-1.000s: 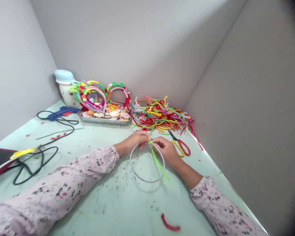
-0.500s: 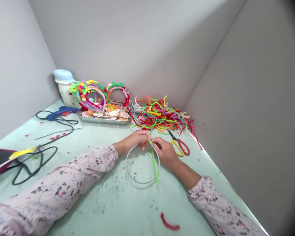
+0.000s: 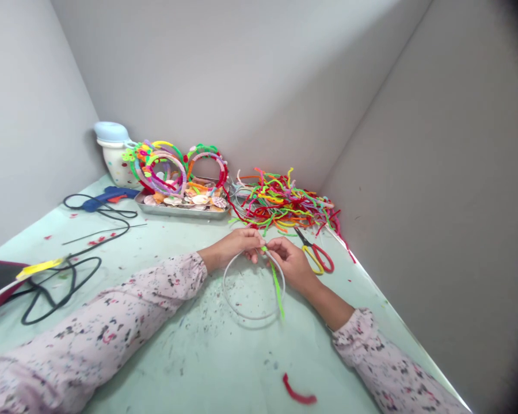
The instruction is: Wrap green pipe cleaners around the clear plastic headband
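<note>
Green pipe cleaner [image 3: 278, 290] crosses a thin pale hoop [image 3: 252, 318] at the hoop's upper arc, centre of frame, its loose end hanging down across the hoop's opening. Whether the hoop's lower arc touches the pale green desk [image 3: 190, 351] cannot be told.

Grip state: left hand [image 3: 237, 244] narrow, fingers closed on the hoop's upper arc; right hand [image 3: 291, 264] narrow, fingertips pinching the pipe cleaner where it meets the hoop. The two hands are just apart, with that junction between them. Whether the strand is wound on is too small to tell.

Change over the last second: the loose green end now drops more steeply, no longer swinging out to the right, and the hoop sits slightly further left.

Nearest the right hand, just beyond it: scissors [image 3: 316, 259] with red and yellow handles. Upper centre: a tangled heap of multicoloured pipe cleaners [image 3: 285, 201]. Upper left of centre: a metal tray [image 3: 181, 213] holding shells [image 3: 201, 199], with pipe-cleaner-covered hoops [image 3: 164, 172] propped behind. Left: a blue glue gun [image 3: 106, 197] and its black cord [image 3: 60, 293]. Bottom centre: a short red pipe cleaner [image 3: 297, 397]
</note>
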Demonstrator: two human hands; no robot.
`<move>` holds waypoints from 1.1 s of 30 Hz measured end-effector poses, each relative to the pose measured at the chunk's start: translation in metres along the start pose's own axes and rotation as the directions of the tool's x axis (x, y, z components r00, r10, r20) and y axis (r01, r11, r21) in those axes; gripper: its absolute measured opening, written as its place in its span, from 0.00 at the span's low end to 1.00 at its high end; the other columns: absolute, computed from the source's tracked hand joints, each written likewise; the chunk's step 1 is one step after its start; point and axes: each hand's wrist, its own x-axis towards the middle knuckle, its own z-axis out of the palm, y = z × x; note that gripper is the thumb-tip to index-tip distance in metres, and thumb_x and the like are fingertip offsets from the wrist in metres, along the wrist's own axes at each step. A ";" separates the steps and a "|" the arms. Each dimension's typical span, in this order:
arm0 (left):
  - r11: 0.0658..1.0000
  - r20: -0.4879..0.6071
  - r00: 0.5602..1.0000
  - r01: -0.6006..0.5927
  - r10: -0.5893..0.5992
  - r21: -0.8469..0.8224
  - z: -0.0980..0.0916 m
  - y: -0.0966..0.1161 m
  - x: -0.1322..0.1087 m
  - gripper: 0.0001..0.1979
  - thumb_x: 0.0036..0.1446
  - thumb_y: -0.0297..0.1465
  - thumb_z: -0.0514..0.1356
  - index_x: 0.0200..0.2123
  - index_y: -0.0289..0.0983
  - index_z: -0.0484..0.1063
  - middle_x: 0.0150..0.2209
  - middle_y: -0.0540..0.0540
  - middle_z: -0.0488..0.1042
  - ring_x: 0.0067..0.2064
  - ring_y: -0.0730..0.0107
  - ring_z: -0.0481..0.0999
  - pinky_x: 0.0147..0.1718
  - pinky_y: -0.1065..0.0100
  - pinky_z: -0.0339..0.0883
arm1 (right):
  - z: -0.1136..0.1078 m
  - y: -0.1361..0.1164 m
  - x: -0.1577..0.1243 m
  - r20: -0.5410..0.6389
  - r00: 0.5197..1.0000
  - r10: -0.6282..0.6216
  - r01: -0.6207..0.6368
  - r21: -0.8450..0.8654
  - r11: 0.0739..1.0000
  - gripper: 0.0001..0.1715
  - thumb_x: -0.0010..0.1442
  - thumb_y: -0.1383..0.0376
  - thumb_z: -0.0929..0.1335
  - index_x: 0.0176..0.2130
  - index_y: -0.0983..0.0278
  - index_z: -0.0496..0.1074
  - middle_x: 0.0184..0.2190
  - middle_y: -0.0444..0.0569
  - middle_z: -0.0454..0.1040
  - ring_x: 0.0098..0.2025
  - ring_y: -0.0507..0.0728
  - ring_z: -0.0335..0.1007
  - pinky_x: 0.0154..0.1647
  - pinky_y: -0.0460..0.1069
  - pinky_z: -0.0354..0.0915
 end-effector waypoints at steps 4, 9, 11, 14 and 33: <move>1.000 -0.010 1.000 -0.024 0.023 -0.020 -0.001 -0.002 0.001 0.11 0.49 0.34 0.62 0.29 0.32 0.67 0.28 0.47 0.73 0.20 0.78 0.70 0.21 0.75 0.59 | 0.000 -0.002 0.001 0.055 0.997 0.052 -0.059 0.127 0.990 0.13 0.57 0.58 0.67 0.42 0.61 0.67 0.33 0.46 0.74 0.31 0.53 0.72 0.30 0.48 0.68; 0.998 -0.058 0.998 -0.024 0.021 -0.058 -0.001 -0.001 0.000 0.10 0.48 0.33 0.63 0.27 0.32 0.67 0.26 0.48 0.72 0.20 0.79 0.69 0.21 0.75 0.60 | -0.003 -0.002 -0.001 0.143 0.985 0.098 -0.120 0.154 0.981 0.20 0.55 0.58 0.69 0.46 0.60 0.64 0.31 0.44 0.74 0.26 0.51 0.72 0.28 0.47 0.66; 0.998 -0.067 0.998 -0.024 0.020 -0.057 -0.001 0.000 0.000 0.10 0.48 0.33 0.63 0.27 0.32 0.67 0.26 0.49 0.72 0.20 0.80 0.68 0.21 0.75 0.59 | -0.004 -0.001 0.000 0.133 0.987 0.092 -0.111 0.143 0.983 0.22 0.54 0.58 0.70 0.46 0.60 0.64 0.30 0.44 0.73 0.26 0.51 0.71 0.29 0.47 0.67; 0.998 -0.072 0.997 -0.039 0.035 -0.045 -0.001 0.000 0.000 0.10 0.47 0.33 0.63 0.27 0.33 0.67 0.26 0.49 0.72 0.19 0.81 0.67 0.21 0.75 0.59 | -0.003 0.001 0.001 0.039 0.995 0.087 -0.091 0.097 0.991 0.21 0.53 0.57 0.70 0.44 0.62 0.67 0.28 0.43 0.72 0.25 0.51 0.70 0.27 0.46 0.66; 0.995 -0.062 0.997 -0.046 0.040 -0.086 0.001 0.003 -0.002 0.11 0.46 0.33 0.64 0.26 0.32 0.67 0.27 0.50 0.72 0.20 0.80 0.68 0.24 0.73 0.59 | -0.004 0.001 0.006 -0.137 0.981 0.140 -0.122 0.128 0.984 0.20 0.50 0.53 0.71 0.38 0.64 0.69 0.25 0.43 0.71 0.21 0.50 0.66 0.22 0.45 0.62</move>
